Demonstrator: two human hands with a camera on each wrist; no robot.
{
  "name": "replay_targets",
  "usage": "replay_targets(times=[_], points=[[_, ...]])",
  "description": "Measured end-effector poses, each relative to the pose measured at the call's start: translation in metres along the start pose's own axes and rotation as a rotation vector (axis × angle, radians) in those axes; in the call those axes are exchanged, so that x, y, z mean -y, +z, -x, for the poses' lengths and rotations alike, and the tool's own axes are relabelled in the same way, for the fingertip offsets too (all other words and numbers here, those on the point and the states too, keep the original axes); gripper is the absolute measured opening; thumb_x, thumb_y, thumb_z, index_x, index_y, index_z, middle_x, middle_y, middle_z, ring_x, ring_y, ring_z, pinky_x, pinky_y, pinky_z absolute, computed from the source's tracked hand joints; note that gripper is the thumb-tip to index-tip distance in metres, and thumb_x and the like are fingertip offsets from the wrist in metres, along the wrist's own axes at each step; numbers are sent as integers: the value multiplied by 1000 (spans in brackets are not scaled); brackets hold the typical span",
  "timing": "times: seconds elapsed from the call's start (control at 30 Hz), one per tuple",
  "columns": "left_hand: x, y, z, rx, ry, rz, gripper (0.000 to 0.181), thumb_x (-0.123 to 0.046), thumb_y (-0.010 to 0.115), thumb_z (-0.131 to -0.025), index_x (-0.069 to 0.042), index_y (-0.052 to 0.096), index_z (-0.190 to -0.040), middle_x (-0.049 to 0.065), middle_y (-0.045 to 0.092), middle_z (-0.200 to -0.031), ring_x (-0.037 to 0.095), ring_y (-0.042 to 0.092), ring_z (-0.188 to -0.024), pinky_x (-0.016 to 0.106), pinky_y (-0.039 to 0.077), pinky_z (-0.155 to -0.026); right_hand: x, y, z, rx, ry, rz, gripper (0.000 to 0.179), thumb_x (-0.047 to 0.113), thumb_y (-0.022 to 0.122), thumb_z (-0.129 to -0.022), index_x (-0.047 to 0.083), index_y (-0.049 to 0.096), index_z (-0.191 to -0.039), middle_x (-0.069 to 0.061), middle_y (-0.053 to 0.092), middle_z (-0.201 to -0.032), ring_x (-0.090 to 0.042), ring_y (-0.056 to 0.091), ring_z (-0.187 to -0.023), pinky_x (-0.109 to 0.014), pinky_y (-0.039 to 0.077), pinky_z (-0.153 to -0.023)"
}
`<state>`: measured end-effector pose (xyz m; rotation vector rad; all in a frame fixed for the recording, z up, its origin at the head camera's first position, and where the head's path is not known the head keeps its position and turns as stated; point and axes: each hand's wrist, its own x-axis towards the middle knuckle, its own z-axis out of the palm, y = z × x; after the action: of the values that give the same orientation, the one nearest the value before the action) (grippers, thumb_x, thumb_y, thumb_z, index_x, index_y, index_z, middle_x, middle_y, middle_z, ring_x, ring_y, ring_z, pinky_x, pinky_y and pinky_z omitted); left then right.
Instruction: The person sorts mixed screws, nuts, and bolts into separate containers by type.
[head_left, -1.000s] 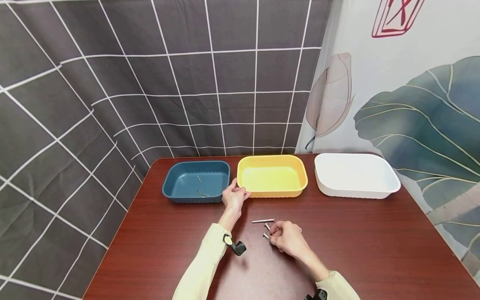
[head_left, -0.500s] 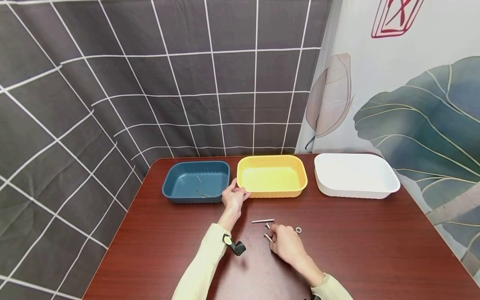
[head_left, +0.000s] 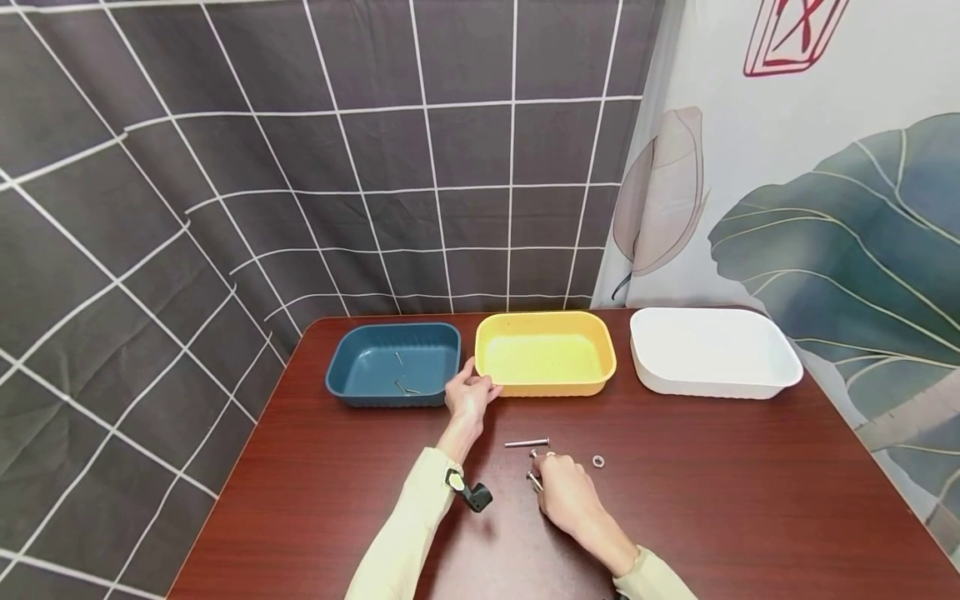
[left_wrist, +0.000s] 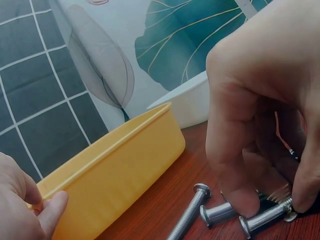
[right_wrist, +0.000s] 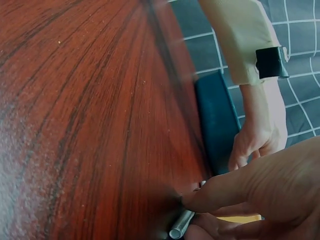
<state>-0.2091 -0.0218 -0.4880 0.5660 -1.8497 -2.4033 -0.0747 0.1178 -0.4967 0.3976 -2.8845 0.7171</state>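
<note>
Since the frame a second ago, the right hand (head_left: pixel 566 492) has shifted slightly toward the person and the left, so the nut (head_left: pixel 597 461), then almost covered, lies in plain sight beside it on the surface (head_left: pixel 712 500). The left hand has stayed at the near left corner of the yellow bin (head_left: pixel 555 388), thumb and fingers pinching its rim.

Along the far edge stand the blue bin (head_left: pixel 367 367), just left of the yellow one, and the white bin (head_left: pixel 712 387), a little apart on the right. A few thin metal pieces (head_left: pixel 401 387) lie in the blue bin (too small to identify). A dark wrist device (head_left: pixel 476 497) juts from the left sleeve (head_left: pixel 405 521). Behind hang a grey gridded curtain (head_left: pixel 472 150) and a pale leaf-printed cloth (head_left: pixel 810 250).

Three bolts lie near the middle: the long bolt (head_left: pixel 527 443), lying sideways beyond the hand, the middle bolt (head_left: pixel 533 454), with little but its head showing, and the nearest bolt (head_left: pixel 533 480), its end running under the fingers. The right hand's fingers curl down over the latter two; whether they pinch either, one cannot tell. In the left wrist view that hand blocks the right side and much of the white bin; in the right wrist view only a yellow sliver shows beneath it.
</note>
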Motion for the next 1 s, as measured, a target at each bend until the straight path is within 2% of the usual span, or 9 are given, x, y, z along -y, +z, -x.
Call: replay_targets(times=[0.13, 0.23, 0.37, 0.5, 0.87, 1.0], points=[[1, 0, -1, 3, -5, 4, 68, 20, 55, -77, -1, 54, -142, 9, 51, -82, 12, 61, -62, 29, 64, -69, -3, -1, 0, 21, -1, -42, 26, -11, 69, -64, 12, 59, -70, 1, 56, -66, -26, 60, -57, -41, 48, -42], [2, 0, -1, 9, -9, 8, 69, 20, 54, -76, -1, 54, -142, 9, 51, -81, 13, 61, -62, 29, 64, -70, -7, -3, 0, 40, 17, -122, 24, -10, 68, -62, 10, 63, -74, 4, 58, -65, -19, 59, -57, -36, 49, -43], [3, 0, -2, 9, -7, 3, 68, 20, 55, -77, -1, 54, -142, 9, 51, -82, 13, 62, -62, 29, 64, -69, -12, -9, -1, 58, 50, -228, 24, -10, 68, -61, 9, 64, -76, 8, 53, -61, -9, 51, -55, -27, 45, -44], [1, 0, -2, 6, -8, 1, 67, 19, 55, -79, -1, 54, -143, 10, 51, -82, 13, 63, -61, 29, 64, -69, -15, -15, -3, 64, 60, -278, 26, -11, 69, -61, 9, 62, -74, 11, 49, -58, -6, 46, -52, -22, 41, -43], [0, 0, -1, 7, -5, -5, 65, 18, 55, -80, -1, 54, -143, 10, 52, -81, 12, 63, -62, 29, 64, -70, -20, -21, -7, 57, 100, -294, 25, -8, 68, -61, 11, 64, -76, 7, 55, -62, -7, 50, -54, -24, 44, -47], [1, 0, 0, 6, -3, -10, 65, 18, 55, -80, -1, 54, -142, 10, 52, -82, 12, 63, -62, 29, 64, -69, -23, -27, -13, 66, 143, -363, 24, -10, 66, -62, 7, 66, -79, 5, 57, -62, -8, 52, -54, -24, 48, -48]])
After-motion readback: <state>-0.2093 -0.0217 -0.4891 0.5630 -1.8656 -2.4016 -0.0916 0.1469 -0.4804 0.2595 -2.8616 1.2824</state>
